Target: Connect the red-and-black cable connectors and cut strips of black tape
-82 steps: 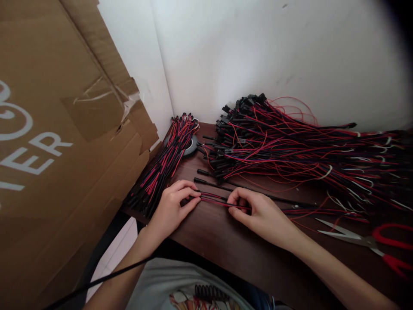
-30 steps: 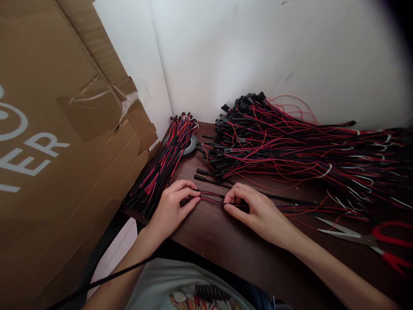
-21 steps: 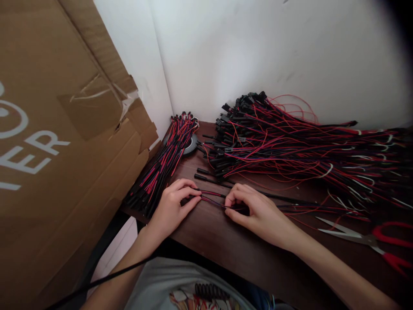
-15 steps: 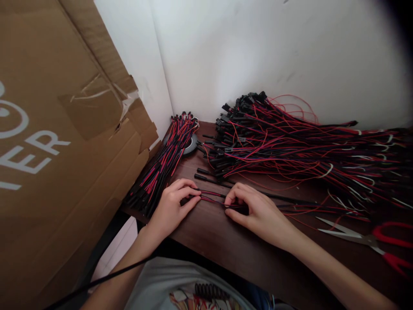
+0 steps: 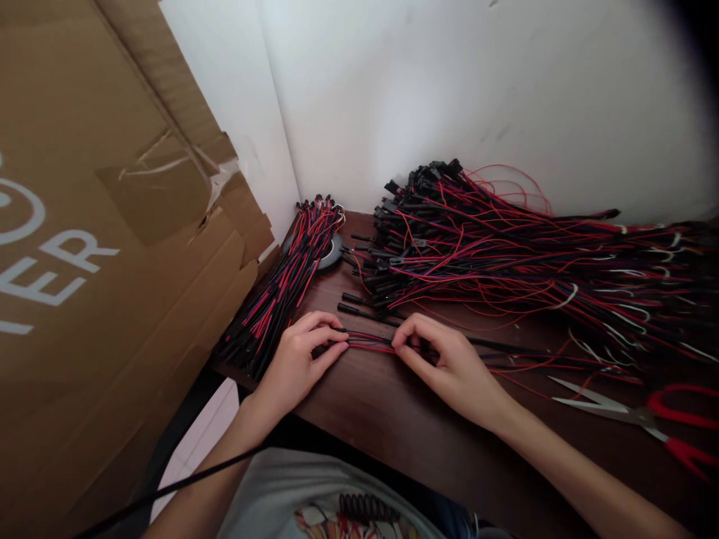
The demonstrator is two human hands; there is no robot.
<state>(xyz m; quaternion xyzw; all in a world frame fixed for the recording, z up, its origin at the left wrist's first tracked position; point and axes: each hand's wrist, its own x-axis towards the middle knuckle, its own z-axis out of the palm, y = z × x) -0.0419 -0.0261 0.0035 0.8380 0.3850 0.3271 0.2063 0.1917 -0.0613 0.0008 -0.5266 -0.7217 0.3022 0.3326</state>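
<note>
A few thin red and black wires (image 5: 371, 341) stretch between my two hands, just above the dark brown table. My left hand (image 5: 308, 350) is closed on their left end, fingertips pinched around dark pieces that I see only in part. Thumb and index finger of my right hand (image 5: 435, 355) pinch the same wires at a black section, which runs on under the palm. Just behind my hands lie loose black-tipped cables (image 5: 359, 308). Left of my left hand rests a bundle of red and black wires (image 5: 286, 277).
A large pile of red and black cables (image 5: 483, 247) lies against the white wall. Red-handled scissors (image 5: 629, 412) lie partly spread at the right. A grey tape roll (image 5: 330, 253) sits partly under the left bundle. A tall cardboard box (image 5: 129, 299) stands at the left.
My right thumb and index finger have closed together on the wires, and the hand has risen slightly. The wires between my hands now lie closer together. My left hand stays put.
</note>
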